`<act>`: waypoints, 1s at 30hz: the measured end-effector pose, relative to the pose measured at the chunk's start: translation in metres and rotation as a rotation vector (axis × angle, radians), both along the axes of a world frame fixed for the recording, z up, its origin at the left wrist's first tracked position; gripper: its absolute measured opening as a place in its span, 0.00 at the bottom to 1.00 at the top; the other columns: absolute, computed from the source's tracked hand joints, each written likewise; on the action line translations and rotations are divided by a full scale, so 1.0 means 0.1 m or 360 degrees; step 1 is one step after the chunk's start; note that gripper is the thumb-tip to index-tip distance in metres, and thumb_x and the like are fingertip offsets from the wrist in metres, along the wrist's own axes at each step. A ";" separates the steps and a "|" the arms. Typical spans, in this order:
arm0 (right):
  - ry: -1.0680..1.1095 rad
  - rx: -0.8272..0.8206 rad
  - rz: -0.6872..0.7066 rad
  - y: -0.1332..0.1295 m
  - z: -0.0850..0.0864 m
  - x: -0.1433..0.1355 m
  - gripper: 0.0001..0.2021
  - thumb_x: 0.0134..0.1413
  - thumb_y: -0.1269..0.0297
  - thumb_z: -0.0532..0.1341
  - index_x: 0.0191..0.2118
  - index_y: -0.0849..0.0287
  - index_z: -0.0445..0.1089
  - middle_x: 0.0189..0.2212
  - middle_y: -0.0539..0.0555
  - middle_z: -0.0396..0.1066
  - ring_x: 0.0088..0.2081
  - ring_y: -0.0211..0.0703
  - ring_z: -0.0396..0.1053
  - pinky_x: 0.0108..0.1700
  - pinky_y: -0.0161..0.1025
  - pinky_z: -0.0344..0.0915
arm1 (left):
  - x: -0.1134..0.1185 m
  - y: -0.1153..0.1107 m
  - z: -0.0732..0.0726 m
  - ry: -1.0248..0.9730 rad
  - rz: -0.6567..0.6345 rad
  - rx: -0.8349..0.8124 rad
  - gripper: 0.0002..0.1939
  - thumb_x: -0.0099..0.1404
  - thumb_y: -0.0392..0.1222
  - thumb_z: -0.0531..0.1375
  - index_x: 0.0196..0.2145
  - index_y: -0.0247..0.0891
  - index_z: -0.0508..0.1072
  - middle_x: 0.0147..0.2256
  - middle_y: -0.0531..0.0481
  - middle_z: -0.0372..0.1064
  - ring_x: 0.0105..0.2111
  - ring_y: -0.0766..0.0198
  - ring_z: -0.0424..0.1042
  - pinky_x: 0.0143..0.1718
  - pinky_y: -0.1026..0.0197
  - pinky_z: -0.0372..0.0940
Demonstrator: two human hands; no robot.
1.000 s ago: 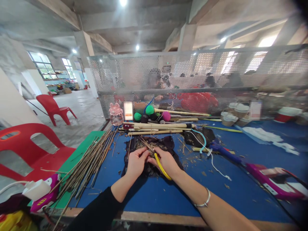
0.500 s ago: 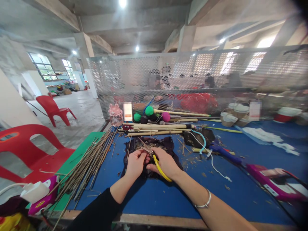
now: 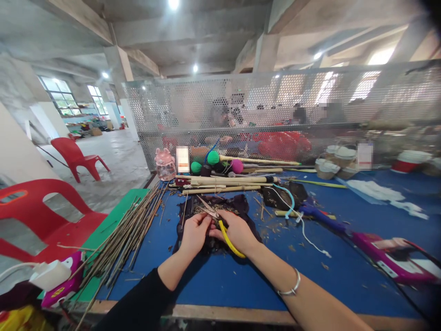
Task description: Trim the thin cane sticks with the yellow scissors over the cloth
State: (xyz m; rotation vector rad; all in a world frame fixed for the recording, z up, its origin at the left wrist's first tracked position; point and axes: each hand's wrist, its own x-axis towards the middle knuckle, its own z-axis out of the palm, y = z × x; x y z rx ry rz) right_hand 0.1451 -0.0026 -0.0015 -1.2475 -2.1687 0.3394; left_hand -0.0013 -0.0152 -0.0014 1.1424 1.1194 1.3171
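My right hand point(image 3: 235, 228) is closed around a pair of scissors point(image 3: 227, 239) with yellow handles. Their metal blades point away to the upper left, slightly apart. Close beside them, my left hand point(image 3: 195, 233) has its thumb and fingers pinched together; whatever lies between the fingertips is too small to make out. Both hands are over a dark cloth point(image 3: 241, 205) strewn with short brown plant clippings, on the blue tabletop point(image 3: 220, 285).
Long thin brown stalks point(image 3: 127, 239) lie at the left on a green board. Pale sticks point(image 3: 230, 181) and yarn balls point(image 3: 213, 157) lie behind the cloth. A pink bottle point(image 3: 165, 164) stands before a perforated metal screen point(image 3: 193, 105). Purple power strips point(image 3: 392, 257) sit at both sides.
The scissor blades have parted a little and show more clearly above the cloth. My hands stay in nearly the same place.
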 end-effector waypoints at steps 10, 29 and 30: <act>0.0154 -0.0046 0.0085 -0.02 -0.02 -0.05 0.17 0.44 0.49 0.59 0.36 0.57 0.63 0.29 0.52 0.69 0.29 0.41 0.66 0.30 0.33 0.59 | -0.01 0.00 -0.01 -0.0054 -0.0014 0.0007 0.15 0.51 0.49 0.59 0.26 0.31 0.71 0.22 0.51 0.67 0.21 0.70 0.64 0.22 0.68 0.61; -0.0049 -0.0004 -0.0045 -0.04 0.01 -0.03 0.17 0.47 0.51 0.57 0.42 0.55 0.62 0.35 0.52 0.69 0.36 0.43 0.68 0.36 0.36 0.61 | -0.02 -0.01 0.07 -0.0198 0.0052 -0.0021 0.13 0.48 0.44 0.62 0.29 0.32 0.74 0.23 0.50 0.70 0.22 0.68 0.67 0.24 0.66 0.64; -0.0032 -0.0011 -0.0031 -0.04 0.01 -0.03 0.16 0.47 0.52 0.57 0.41 0.55 0.62 0.34 0.52 0.69 0.35 0.42 0.68 0.35 0.35 0.61 | -0.02 -0.01 0.08 -0.0257 0.0041 -0.0043 0.13 0.48 0.44 0.62 0.30 0.33 0.74 0.23 0.50 0.70 0.23 0.68 0.67 0.24 0.66 0.65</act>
